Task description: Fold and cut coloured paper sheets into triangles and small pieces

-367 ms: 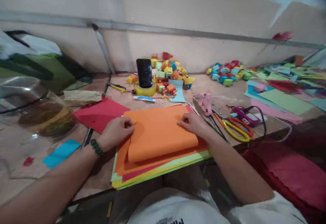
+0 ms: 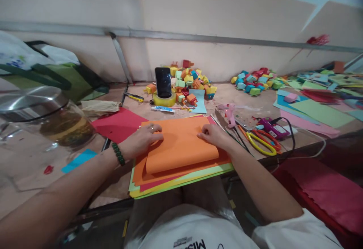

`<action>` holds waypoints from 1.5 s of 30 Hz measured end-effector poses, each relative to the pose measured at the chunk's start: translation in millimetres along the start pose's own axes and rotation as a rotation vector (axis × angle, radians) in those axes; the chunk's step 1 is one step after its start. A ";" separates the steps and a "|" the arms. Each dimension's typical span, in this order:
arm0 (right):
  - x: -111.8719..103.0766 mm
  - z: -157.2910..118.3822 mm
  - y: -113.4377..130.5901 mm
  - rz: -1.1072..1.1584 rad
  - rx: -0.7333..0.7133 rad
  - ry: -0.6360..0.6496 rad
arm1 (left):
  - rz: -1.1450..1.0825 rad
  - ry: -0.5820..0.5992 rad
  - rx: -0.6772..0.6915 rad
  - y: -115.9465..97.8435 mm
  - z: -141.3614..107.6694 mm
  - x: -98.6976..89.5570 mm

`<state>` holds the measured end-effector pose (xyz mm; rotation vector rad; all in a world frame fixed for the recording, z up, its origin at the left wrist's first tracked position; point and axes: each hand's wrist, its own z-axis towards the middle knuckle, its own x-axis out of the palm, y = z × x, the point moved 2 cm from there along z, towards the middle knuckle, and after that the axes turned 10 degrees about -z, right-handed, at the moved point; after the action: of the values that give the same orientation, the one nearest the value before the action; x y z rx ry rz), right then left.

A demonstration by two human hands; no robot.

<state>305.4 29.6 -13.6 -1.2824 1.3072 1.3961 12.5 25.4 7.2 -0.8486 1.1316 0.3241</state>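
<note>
An orange sheet [image 2: 181,143] is folded over on itself in a loose curve, its rounded fold facing me. It rests on a stack of coloured sheets [image 2: 181,183] at the table's front edge. My left hand [image 2: 146,138] lies on the left part of the orange sheet, its fingers somewhat apart and pointing right. At the right side of the same sheet, my right hand [image 2: 212,135] has its fingers closed together on the paper's edge.
Behind the stack, a phone [image 2: 163,82] leans upright on a tape roll [image 2: 164,99], beside small paper cubes [image 2: 184,82]. A glass jar [image 2: 65,124] and red paper [image 2: 120,124] are at left. A pink glue gun [image 2: 230,113], scissors [image 2: 261,144] and a purple device [image 2: 272,129] lie at right.
My left hand has moved inward over the orange sheet and its fingers have spread from a curled pinch. My right hand stays at the sheet's right side. The view has shifted slightly.
</note>
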 end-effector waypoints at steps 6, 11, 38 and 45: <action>-5.0 -1.4 2.9 0.009 -0.019 0.004 | 0.210 0.384 -0.058 -30.3 22.2 -10.0; -4.8 -2.8 4.2 0.011 -0.012 -0.002 | 0.366 0.343 -0.182 -70.5 34.8 5.9; -59.9 -88.8 87.8 -0.387 -0.612 -0.006 | 0.141 0.285 -0.208 -81.9 5.3 53.6; -19.2 -97.8 92.1 -0.419 -0.579 0.090 | 0.166 0.327 -0.225 -85.3 3.3 50.8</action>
<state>232.0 -77.7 25.5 -1.8906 0.6329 1.4643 89.2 -37.2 -0.9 -1.0330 1.4945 0.4684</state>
